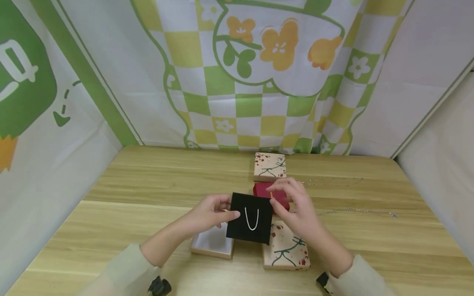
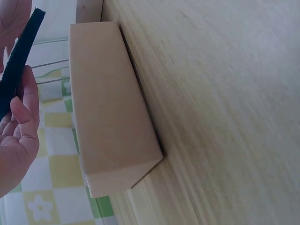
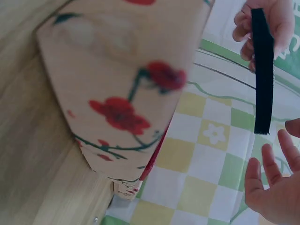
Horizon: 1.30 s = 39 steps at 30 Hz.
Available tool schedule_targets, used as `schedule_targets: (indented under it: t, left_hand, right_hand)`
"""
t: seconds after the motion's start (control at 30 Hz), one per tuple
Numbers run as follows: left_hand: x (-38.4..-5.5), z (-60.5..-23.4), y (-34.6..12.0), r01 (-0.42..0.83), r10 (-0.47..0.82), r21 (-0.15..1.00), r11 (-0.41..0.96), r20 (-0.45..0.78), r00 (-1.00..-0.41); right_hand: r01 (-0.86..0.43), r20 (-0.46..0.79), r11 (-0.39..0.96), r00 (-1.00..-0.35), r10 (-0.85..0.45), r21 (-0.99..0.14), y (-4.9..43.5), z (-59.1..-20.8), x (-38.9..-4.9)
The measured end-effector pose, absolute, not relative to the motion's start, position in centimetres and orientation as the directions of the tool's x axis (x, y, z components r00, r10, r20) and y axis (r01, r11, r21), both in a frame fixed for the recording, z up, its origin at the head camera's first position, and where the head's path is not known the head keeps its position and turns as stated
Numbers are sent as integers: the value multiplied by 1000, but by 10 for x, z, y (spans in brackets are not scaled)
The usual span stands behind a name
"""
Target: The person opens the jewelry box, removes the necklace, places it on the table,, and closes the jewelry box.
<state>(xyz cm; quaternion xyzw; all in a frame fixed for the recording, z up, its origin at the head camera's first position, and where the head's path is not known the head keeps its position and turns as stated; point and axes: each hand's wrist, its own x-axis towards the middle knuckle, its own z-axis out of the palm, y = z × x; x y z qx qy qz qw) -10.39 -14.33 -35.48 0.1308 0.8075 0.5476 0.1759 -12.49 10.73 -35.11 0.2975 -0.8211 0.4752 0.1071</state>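
Note:
My left hand point(image 1: 214, 211) grips the left edge of a black square jewellery pad point(image 1: 244, 234), its thumb on the front face. A thin whitish loop point(image 1: 252, 228) hangs in a U across that face. Beside the pad's upper right corner is my right hand point(image 1: 296, 205), its fingers loosely bent and spread from the thumb. In the right wrist view these fingers point(image 3: 268, 161) stand apart from the pad. Below the pad lies an open box part point(image 1: 212, 253) with a pale inside, partly hidden. The left wrist view shows the pad edge-on, tilted.
A flower-printed box lid point(image 1: 286, 259) lies below my right hand. Behind the hands are a red pouch point(image 1: 262, 188) and a smaller flower-printed box point(image 1: 269, 166). Two thin chains, a nearer one point(image 1: 352, 211) and a farther one point(image 1: 340, 183), stretch over the wooden table point(image 1: 148, 181) at right.

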Motion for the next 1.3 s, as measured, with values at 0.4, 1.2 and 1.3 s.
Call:
schedule_targets:
  t: [0.4,1.2,1.3]
  left_hand:
    - [-105,-352,-140,-38,367,941,336,-168,-915]
    - [-106,-358,-143,-53,390,955,292,-169,-905]
    - [-105,-358,-142,-56,386,955,293,-171,-907]
  right_hand:
    - [-845,687,435,-516,-512,-310,95,-355,-115]
    - [-668,440,735,-697,-566,-113,72,-352,-93]
    - [-661,426,744,-704,-568,-98,70,-354,-93]
